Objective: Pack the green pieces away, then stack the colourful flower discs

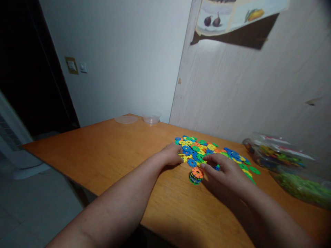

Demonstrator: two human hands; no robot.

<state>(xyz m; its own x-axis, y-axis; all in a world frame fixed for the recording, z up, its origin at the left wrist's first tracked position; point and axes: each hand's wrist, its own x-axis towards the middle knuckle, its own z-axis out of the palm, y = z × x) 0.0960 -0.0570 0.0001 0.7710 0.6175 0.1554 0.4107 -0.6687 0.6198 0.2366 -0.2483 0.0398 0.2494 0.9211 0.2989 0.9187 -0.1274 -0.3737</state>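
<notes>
Listing what my head camera gives me, with clock directions taken from the pile and twelve at the top of the view.

Item: pile [196, 149], notched plastic discs in blue, green, yellow and orange, spread loose and overlapping on the table [113, 155].

Item: stack [197, 175], at six o'clock, just beside the pile; orange disc uppermost, with blue, yellow and green edges below it.

Item: blue disc [191, 162], lying flat at the pile's near edge, just beyond the stack.

Item: my left hand [171, 154], at eight o'clock, against the pile's edge. A yellow disc [181, 156] shows at the fingertips; the fingers are partly hidden, and I cannot tell whether they grip it.

Item: my right hand [224, 167], at four o'clock, above the discs. Thumb and forefinger stand parted, near the stack; I cannot tell whether the thumb touches it.

Item: bowl [151, 119], clear, upright, at ten o'clock by the table's far edge.

Item: lid [126, 119], clear, round, flat, left of the bowl.

Item: upper bag [280, 155], transparent, multicoloured pieces inside, at three o'clock.

Item: lower bag [305, 187], transparent, green pieces inside, at four o'clock.

Item: poster [217, 17], fruit pictures, on the wall panel [232, 86] at one o'clock.

Item: switch [71, 65], wall-mounted, at ten o'clock.
</notes>
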